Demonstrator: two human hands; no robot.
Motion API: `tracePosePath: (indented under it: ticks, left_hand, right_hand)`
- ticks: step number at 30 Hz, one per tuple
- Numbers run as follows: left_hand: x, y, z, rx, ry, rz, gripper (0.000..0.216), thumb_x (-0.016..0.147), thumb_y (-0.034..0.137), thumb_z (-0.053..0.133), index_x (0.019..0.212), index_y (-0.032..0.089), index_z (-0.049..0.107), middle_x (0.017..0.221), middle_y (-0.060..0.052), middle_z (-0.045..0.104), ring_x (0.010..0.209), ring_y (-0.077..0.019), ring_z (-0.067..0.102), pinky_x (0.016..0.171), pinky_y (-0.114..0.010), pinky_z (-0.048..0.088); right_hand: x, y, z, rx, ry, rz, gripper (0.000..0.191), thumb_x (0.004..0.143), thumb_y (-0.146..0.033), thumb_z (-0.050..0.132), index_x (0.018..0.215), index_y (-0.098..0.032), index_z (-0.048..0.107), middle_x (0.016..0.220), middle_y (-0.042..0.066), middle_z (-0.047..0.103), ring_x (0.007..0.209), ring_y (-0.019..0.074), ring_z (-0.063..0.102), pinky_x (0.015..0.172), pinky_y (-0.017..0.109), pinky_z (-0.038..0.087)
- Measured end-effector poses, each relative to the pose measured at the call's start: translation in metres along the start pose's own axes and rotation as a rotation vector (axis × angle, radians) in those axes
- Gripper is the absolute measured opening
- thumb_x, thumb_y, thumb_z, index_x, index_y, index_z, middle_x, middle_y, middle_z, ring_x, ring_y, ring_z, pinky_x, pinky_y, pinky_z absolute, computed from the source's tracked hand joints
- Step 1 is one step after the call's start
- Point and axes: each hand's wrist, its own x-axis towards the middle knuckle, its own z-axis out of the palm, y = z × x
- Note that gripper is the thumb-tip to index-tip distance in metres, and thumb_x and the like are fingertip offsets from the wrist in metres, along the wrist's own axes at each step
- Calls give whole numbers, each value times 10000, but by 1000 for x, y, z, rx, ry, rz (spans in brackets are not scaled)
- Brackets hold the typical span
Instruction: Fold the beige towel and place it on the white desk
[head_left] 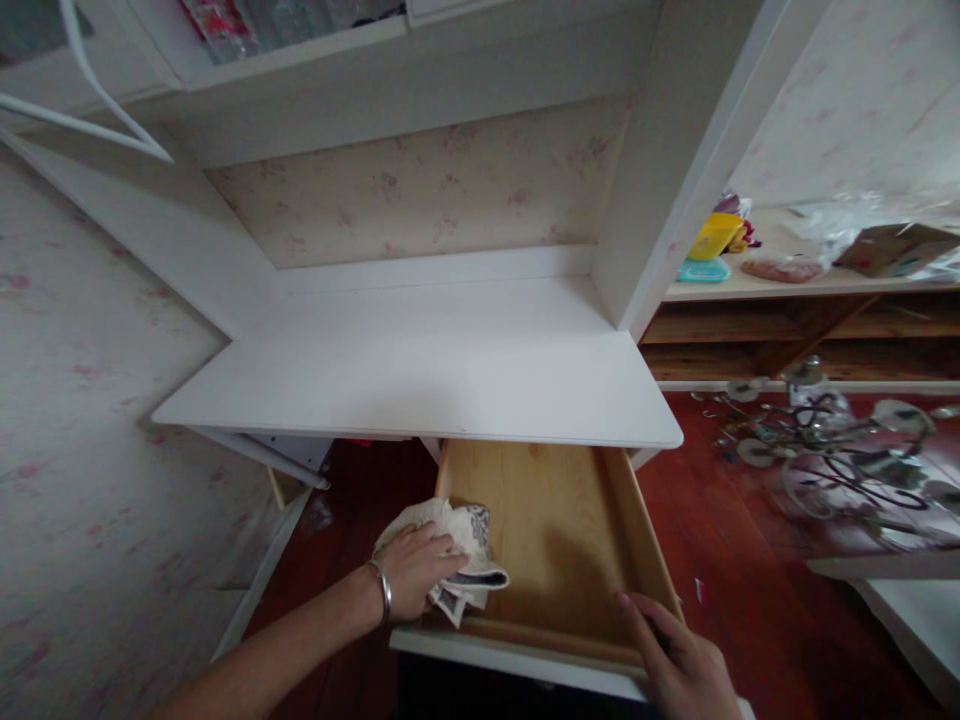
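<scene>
The left hand (416, 575) clutches a cloth (457, 550) in the open drawer (559, 530), lower centre; the right hand (679, 665) grips its front edge.

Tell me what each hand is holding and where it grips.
The left hand clutches a crumpled cloth by its bunched near side; the right hand grips the wooden drawer at its front right corner.

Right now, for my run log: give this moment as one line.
left hand: gripping cloth at left side of drawer | right hand: resting on drawer front | drawer: open | desk: white top above
</scene>
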Motion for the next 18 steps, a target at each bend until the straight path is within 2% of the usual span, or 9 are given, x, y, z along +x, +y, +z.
tracePosePath:
  ticks: [2,5,8,10,13,18]
  left_hand:
    - [8,-7,21,68,135,-18,529,825,236,581,1345,298,511,1277,-73,598,1147,-301,525,901,-420,437]
    - [26,-28,36,221,362,-29,403,919,177,468,1304,267,547,1299,-77,589,1229,-272,487,1024,-445,382]
    - [51,-56,34,320,556,11,378,931,138,459,1271,252,580,1291,-73,598,1283,-239,462,1098,-423,331]
    - [69,-71,27,351,629,49,360,927,130,470,1242,243,603,1267,-80,610,1263,-234,483,1101,-421,337]
    - [95,-82,9,362,628,65,300,944,157,449,1166,227,639,1182,-94,642,1174,-238,541,1040,-430,397]
    - [116,-75,-14,332,529,-33,320,928,112,408,1135,193,638,1066,-120,659,934,-223,612,759,-353,492]
  right_hand:
    - [-1,-5,1,2,-14,17,516,855,-683,541,883,-232,789,880,48,764,739,225,727,641,198,551]
    - [-2,-11,2,7,-20,14,529,871,-678,526,895,-213,777,833,48,758,651,205,706,601,206,538]
    - [-2,-11,3,3,-8,-3,531,880,-676,515,899,-209,768,836,51,757,643,204,701,600,217,533]
    - [-3,-11,4,-12,-1,-11,528,890,-671,502,900,-213,764,838,54,757,652,209,703,602,228,530]
    - [-3,-12,7,-37,5,-29,525,902,-663,484,898,-216,758,814,59,752,649,218,701,606,246,527]
    - [-7,-20,3,-37,-18,-72,504,922,-636,478,860,-211,740,855,80,746,734,227,702,675,249,520]
